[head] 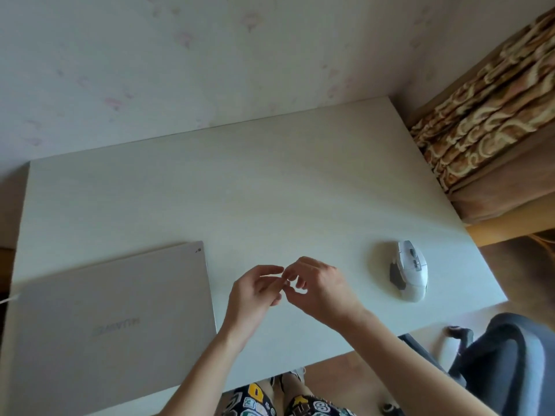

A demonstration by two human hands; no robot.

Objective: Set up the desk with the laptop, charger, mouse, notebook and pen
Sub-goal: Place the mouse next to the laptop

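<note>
Nearest the lens, at 6 o'clock: patterned trousers (258, 400) printed with numbers, glimpsed under the desk edge. At 5 o'clock, dark office chair (510, 364) pushed just off the corner of the white desk (270, 190). At 8 o'clock, silver Huawei laptop (111, 319), lid closed, lying flat on the desk's near left part; thin white charger cable (9, 298) meeting its left edge, plug itself too small to make out. Over the desk's middle near edge, left hand (255, 288) and right hand (318, 283) raised together, fingertips meeting; left palm loosely spread, right fingers curled inward; nothing seen in either, though a small item pinched between the fingertips cannot be ruled out. At 3 o'clock, white wireless mouse (410, 270) with grey side panel, resting on the desk well apart from the hands. Farther back, bare desktop up to the pale floral wallpaper (180, 55). At 2 o'clock, brown patterned curtain (492, 109) beside the desk's far right corner.
</note>
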